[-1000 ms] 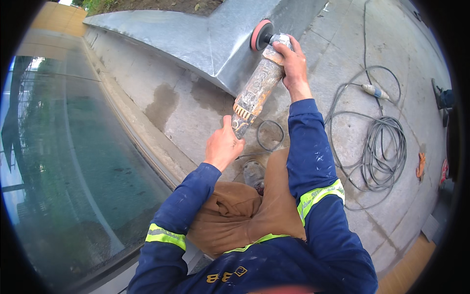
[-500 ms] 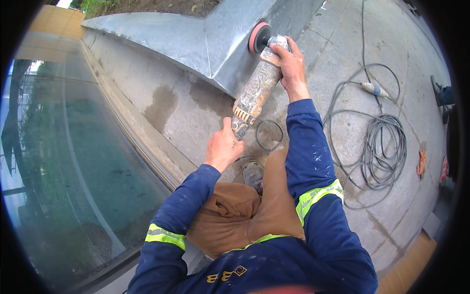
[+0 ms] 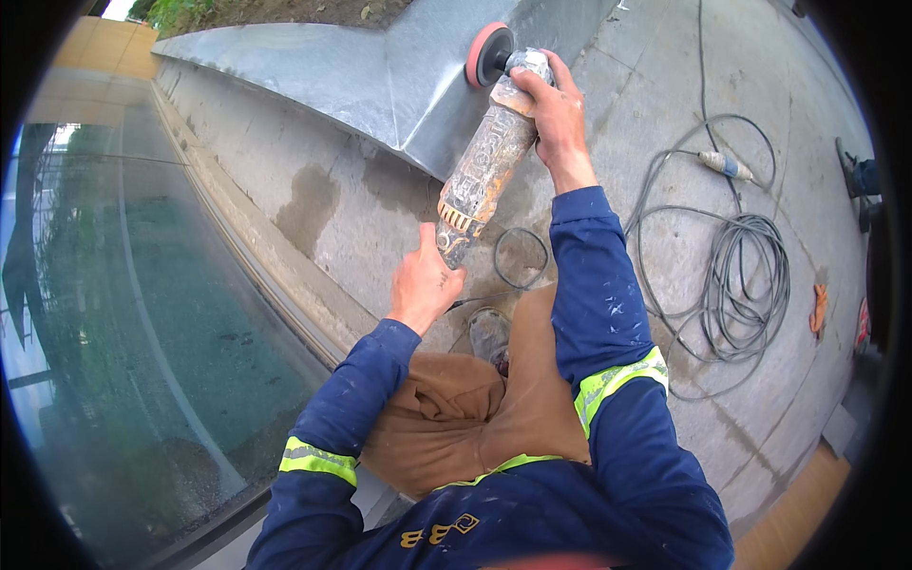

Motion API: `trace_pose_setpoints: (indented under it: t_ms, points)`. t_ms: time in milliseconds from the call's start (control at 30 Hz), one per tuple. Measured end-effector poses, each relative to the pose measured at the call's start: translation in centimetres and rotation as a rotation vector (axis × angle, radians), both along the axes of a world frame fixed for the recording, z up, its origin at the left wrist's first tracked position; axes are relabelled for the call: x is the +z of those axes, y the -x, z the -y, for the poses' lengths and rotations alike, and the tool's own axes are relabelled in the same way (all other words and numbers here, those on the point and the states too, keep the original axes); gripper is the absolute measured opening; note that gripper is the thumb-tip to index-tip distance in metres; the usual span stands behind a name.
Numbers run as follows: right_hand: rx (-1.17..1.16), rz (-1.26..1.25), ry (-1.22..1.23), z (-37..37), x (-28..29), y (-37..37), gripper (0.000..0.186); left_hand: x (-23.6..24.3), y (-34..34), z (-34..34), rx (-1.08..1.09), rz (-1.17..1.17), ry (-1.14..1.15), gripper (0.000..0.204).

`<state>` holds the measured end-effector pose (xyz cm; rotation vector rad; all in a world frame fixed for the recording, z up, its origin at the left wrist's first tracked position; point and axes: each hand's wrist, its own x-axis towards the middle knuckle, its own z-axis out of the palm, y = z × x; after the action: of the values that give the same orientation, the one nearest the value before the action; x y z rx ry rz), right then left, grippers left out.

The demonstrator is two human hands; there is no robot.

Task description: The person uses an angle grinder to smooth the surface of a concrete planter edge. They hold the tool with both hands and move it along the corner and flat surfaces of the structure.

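A worn, paint-spattered angle polisher [image 3: 486, 166] runs diagonally through the middle of the view. Its pink-and-black round pad [image 3: 487, 59] is against the grey, angular low wall [image 3: 380, 85], beside its corner edge, where a whitish streak shows. My right hand [image 3: 556, 114] is closed round the tool's head, thumb on top, just behind the pad. My left hand [image 3: 426, 285] is closed round the rear handle, thumb along it, with a cable running out below.
Coiled cable [image 3: 736, 285] with a connector [image 3: 725, 164] lies on paving [image 3: 646, 114]; an orange glove-like item [image 3: 817, 309] lies farther right. Glass [image 3: 142, 313] spans the left. Soil and plants [image 3: 285, 11] sit above the wall. Another person's shoe and leg [image 3: 855, 180] show at far right.
The polisher, with both my hands on it, has moved a little up and left along the wall face, toward the planter's top. My grip looks the same.
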<state>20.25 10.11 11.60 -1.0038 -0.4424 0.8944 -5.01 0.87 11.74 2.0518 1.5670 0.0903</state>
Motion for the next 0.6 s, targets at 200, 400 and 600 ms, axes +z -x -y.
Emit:
trace_pose_setpoints:
  t_ms: [200, 400, 600]
  points:
    - [-0.014, -0.006, 0.031, -0.3, -0.9, 0.1, 0.066, -0.5, 0.2, 0.1, 0.003, 0.021, 0.01, 0.053]
    - [-0.023, -0.017, 0.097, -0.2, -1.3, 0.0, 0.066, 0.2, -0.3, 0.3, 0.007, -0.051, 0.055, 0.056]
    - [-0.032, 0.044, 0.032, -0.6, -0.9, -0.4, 0.066, -0.5, 0.2, -0.3, -0.028, 0.006, -0.053, 0.053]
